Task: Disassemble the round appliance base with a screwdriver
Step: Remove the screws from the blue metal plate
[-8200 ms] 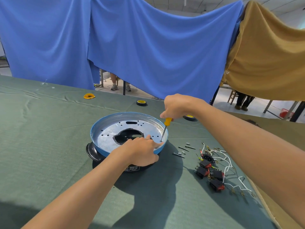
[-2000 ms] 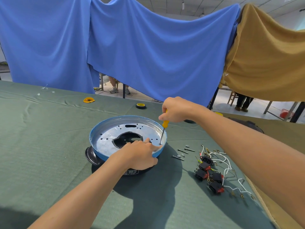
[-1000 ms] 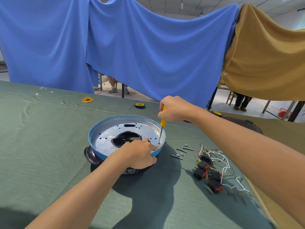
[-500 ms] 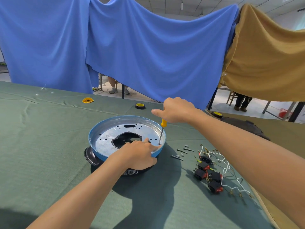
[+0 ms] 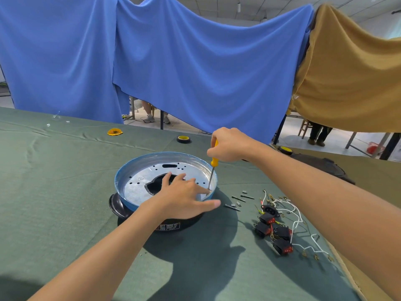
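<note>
The screwdriver (image 5: pixel 212 170) stands almost upright, its long axis leaning a little so that the yellow handle is above and slightly to the right, and the metal tip points down onto the silver plate near the right inner edge of the round appliance base (image 5: pixel 138 187). The base lies upside down on the green table cloth (image 5: pixel 54 192), a little left of the middle of the scene, with its blue rim facing up and a black part under it; a black handle sticks out at its near left side. The right hand (image 5: pixel 227 146) comes from the right with the forearm stretched out, and its fingers are closed around the top of the yellow handle. The left hand (image 5: pixel 184 196) reaches from the near side, palm down over the near right part of the rim, with the fingers spread and loose; the fingertips are just beside the screwdriver tip, and I cannot tell if they touch the plate. To the right of the base some loose screws (image 5: pixel 238 199) lie on the cloth, and nearer are black switches with white wires (image 5: pixel 275 229). Far behind the base a roll of tape (image 5: pixel 183 139) rests on the cloth.
</note>
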{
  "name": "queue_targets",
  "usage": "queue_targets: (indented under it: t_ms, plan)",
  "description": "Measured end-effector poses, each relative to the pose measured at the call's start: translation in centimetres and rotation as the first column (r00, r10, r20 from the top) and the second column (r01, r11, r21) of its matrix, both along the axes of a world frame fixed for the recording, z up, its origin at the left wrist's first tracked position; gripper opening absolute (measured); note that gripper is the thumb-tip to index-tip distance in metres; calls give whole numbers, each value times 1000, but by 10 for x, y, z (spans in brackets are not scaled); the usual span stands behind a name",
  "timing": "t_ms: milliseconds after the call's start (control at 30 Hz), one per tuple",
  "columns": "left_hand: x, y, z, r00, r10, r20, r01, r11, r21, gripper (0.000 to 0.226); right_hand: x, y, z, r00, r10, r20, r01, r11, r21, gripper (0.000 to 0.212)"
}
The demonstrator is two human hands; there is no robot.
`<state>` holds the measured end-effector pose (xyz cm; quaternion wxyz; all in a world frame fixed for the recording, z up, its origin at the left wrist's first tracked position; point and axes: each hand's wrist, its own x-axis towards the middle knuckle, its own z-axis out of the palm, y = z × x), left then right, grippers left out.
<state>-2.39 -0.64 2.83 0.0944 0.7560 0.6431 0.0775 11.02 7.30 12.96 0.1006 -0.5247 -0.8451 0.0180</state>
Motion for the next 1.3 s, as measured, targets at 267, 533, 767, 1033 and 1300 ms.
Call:
queue_targets:
  t_ms: [267,533,767,1033,1300]
  plan:
    - [-14,34,21,989,12,150,-36,987,156,23,6,7,-2,992,127,-17,-127,992,-11,8]
    - [-2,50,13,983,-111,149,95,989,113,12,11,17,-8,996,56,63,-64,990,124,43]
    - [1,56,9,970,-96,224,76,992,96,10,17,15,-5,987,155,-34,-155,988,18,28]
    - [-4,57,7,944,-115,311,97,993,74,21,18,11,3,967,241,-81,-247,965,-90,13]
    - [-4,60,3,940,-107,323,78,992,100,6,18,9,1,961,274,-24,-274,962,16,21]
